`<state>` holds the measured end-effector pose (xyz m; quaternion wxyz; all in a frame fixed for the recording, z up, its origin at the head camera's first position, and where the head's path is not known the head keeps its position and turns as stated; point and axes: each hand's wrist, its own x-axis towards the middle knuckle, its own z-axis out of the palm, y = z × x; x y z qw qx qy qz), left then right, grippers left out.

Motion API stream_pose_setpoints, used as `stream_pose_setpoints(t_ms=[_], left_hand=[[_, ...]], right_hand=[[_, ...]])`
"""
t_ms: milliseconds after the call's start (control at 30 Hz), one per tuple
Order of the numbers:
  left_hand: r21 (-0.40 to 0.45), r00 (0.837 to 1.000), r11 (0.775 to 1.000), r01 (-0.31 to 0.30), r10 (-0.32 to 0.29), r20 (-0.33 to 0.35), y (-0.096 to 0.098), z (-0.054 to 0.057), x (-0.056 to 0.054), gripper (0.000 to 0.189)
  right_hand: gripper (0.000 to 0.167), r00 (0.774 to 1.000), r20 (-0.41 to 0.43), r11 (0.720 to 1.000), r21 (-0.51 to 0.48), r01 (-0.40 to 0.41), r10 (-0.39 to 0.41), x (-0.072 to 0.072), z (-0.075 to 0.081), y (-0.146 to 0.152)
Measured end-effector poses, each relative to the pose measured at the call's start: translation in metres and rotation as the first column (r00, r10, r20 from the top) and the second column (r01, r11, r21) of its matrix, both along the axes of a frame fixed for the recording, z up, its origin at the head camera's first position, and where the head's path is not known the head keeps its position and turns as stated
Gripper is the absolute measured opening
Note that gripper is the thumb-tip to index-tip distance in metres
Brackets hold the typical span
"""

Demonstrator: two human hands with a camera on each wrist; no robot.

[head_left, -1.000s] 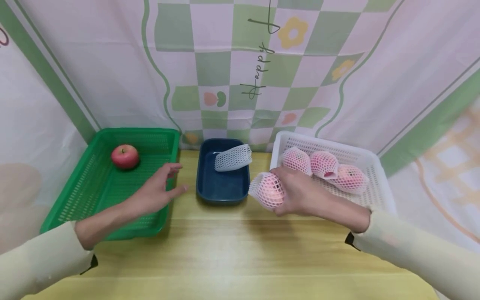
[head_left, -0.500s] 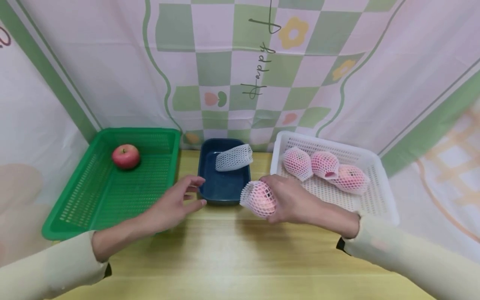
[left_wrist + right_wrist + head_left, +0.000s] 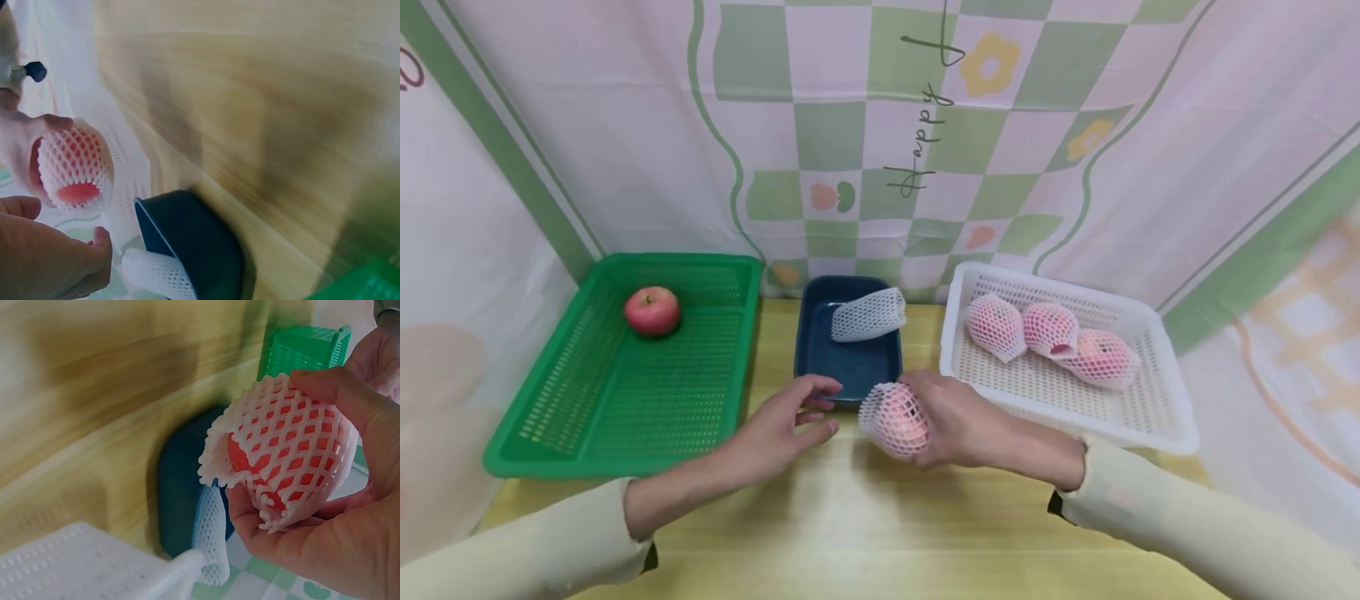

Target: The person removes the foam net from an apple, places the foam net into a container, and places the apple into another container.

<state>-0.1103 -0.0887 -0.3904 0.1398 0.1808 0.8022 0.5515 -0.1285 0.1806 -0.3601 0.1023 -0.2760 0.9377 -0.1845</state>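
My right hand (image 3: 958, 421) grips an apple in a white foam net (image 3: 895, 419) above the table, in front of the dark blue tray (image 3: 842, 371). Red skin shows through the mesh and at its open end in the right wrist view, where thumb and fingers wrap the netted apple (image 3: 287, 447). To the left of it, my left hand (image 3: 786, 425) holds nothing, its fingers loosely bent and pointing at the apple, a small gap apart. An unfilled foam net (image 3: 868, 317) lies in the blue tray, leaning over its right rim.
On the left stands a green basket (image 3: 741, 350) with one bare red apple (image 3: 652, 312) in it. A white basket (image 3: 1172, 392) on the right holds three netted apples (image 3: 1050, 329). A patterned cloth (image 3: 827, 133) hangs behind the wooden table (image 3: 820, 533).
My right hand has carried the netted apple left and toward me, away from the white basket. My left hand has moved right, from over the green basket to near the apple.
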Motion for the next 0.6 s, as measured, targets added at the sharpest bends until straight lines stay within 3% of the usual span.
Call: stream_pose_setpoints(t_ms=[300, 600], left_hand=[[0.073, 0.999, 0.996, 0.043, -0.044, 0.014, 0.008, -0.019, 0.003, 0.033], [0.094, 0.999, 0.996, 0.006, -0.011, 0.050, 0.016, -0.040, 0.008, 0.029]], right_hand=[[0.090, 0.999, 0.049, 1.000, -0.022, 0.014, -0.013, 0.005, -0.012, -0.007], [0.092, 0.998, 0.046, 0.999, -0.033, -0.029, 0.030, 0.008, -0.027, -0.012]])
